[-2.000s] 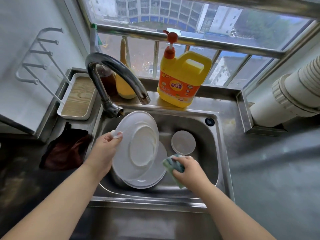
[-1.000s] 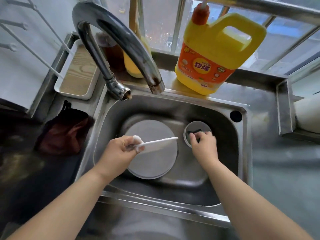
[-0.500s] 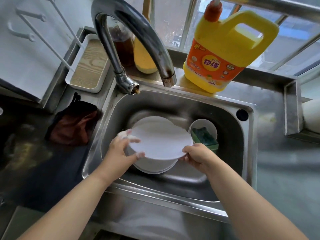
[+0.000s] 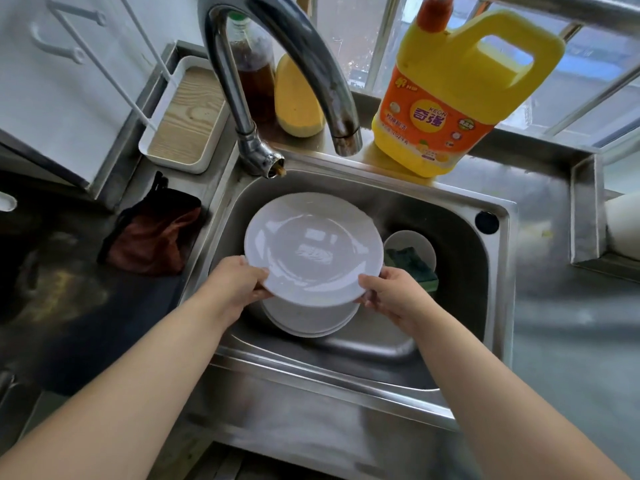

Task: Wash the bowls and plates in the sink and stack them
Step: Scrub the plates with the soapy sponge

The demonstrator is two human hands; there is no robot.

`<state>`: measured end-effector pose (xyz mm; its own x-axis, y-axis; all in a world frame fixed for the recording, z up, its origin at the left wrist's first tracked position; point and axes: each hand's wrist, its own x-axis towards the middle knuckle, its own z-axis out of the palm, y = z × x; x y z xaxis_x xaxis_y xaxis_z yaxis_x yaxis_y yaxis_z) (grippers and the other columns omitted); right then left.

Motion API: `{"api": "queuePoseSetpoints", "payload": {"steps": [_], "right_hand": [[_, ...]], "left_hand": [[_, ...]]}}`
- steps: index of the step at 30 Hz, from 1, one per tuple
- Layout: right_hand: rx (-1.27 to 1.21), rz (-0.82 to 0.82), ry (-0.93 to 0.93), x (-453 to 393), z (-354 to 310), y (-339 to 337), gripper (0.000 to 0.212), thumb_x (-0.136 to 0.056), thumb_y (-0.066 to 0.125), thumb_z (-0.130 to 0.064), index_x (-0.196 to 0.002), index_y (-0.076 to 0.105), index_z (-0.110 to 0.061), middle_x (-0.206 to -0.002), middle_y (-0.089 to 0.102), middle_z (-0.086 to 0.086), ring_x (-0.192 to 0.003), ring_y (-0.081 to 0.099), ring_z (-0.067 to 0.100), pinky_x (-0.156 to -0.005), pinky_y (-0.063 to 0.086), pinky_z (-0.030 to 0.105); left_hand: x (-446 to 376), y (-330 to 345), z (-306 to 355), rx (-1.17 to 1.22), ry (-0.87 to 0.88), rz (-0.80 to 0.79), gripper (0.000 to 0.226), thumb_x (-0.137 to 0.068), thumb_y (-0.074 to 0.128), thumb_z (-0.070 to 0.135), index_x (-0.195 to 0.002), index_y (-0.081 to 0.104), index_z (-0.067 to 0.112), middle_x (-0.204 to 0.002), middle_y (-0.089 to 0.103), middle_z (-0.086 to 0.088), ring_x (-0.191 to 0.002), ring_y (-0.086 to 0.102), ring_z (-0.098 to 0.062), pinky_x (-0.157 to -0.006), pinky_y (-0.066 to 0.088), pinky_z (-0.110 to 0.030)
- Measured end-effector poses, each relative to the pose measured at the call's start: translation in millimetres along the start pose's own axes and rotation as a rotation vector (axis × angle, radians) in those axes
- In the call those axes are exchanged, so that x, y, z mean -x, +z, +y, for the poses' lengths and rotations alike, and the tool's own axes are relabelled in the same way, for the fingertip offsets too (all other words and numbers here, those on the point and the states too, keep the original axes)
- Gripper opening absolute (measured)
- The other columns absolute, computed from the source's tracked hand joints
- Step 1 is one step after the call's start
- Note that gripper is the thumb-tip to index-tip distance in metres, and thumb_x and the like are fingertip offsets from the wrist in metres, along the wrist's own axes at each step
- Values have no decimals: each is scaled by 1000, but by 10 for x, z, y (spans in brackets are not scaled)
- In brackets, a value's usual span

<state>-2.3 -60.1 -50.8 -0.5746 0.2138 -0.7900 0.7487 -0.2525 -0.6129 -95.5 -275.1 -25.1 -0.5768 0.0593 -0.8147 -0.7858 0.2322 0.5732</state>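
plate (image 4: 313, 247) flipped face-up, both hands (image 4: 235, 284) gripping

home kitchen: steel sink (image 4: 498, 216), detergent jug (image 4: 450, 98).

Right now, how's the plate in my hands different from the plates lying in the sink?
The held plate is gripped at its rim by the left hand and right hand, raised above the sink; the lower plates lie stacked on the sink floor. The held plate shows fully; the lower plates are mostly hidden. All are white and round.

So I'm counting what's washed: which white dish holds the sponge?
The small bowl right of the plates; the held plate and the stack beneath carry none.
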Motion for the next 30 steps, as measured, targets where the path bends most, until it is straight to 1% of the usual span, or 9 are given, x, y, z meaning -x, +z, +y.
{"api": "queuePoseSetpoints", "payload": {"steps": [3,6,12,15,19,21,24,27,30], "right_hand": [[-28,-13,37,-32,159,-25,18,-96,53,-11,-100,62,4,-62,59,9,-51,61,10,-81,53,38],[1,11,58,-32,266,-71,22,-96,53,-12,-105,63,6,-82,65,16,-58,58,11,-57,49,21],[44,40,130,-37,400,-34,15,-95,53,-8,-99,59,5,-62,60,7,-45,54,10,-46,35,22],[99,60,121,-69,465,9,7,-92,53,-4,-90,58,0,-50,54,4,-46,50,14,-48,34,25],[115,73,64,-79,479,-3,7,-91,52,-3,-93,59,-1,-62,58,10,-47,51,15,-49,41,24],[165,90,43,-79,455,-31,8,-91,50,-3,-89,57,-7,-63,58,10,-48,52,15,-48,42,22],[239,115,20,-147,456,-73,8,-90,49,-5,-89,57,-8,-61,59,10,-49,53,16,-51,43,24],[255,130,33,-223,503,-65,7,-92,49,-7,-93,56,-9,-64,61,10,-52,55,18,-57,45,30],[248,145,59,-271,552,-15,10,-93,49,-8,-100,56,-6,-72,60,11,-56,54,18,-54,45,26]], "left_hand": [[-5,-23,-24,-73,11,28,25,-94,46,-7,-117,54,-2,-112,62,-16,-97,61,-27,-63,51,-29],[-37,-42,-39,-124,17,56,26,-94,46,-8,-117,55,-1,-113,62,-15,-102,59,-29,-71,51,-35],[-87,-8,-30,-231,-35,-10,25,-94,42,-9,-111,53,5,-112,58,-13,-102,55,-27,-79,49,-38],[-134,-32,-37,-283,-56,-27,24,-93,45,-9,-109,55,6,-113,59,-13,-104,55,-29,-78,50,-37],[-221,-53,-67,-332,-17,49,19,-89,50,-9,-93,56,9,-103,62,-12,-100,59,-30,-74,53,-39],[-253,-71,-78,-475,86,120,19,-86,55,-4,-101,54,9,-100,60,-6,-101,59,-29,-82,54,-43],[-242,-109,-56,-628,222,124,41,-88,61,9,-127,50,10,-112,57,0,-112,55,-23,-99,47,-47],[-209,-133,-26,-543,268,55,39,-90,57,11,-129,49,12,-106,64,-3,-101,62,-21,-97,49,-46],[-176,-169,-24,-476,288,36,28,-92,54,8,-118,50,17,-95,66,-9,-91,65,-23,-92,52,-44]]}}
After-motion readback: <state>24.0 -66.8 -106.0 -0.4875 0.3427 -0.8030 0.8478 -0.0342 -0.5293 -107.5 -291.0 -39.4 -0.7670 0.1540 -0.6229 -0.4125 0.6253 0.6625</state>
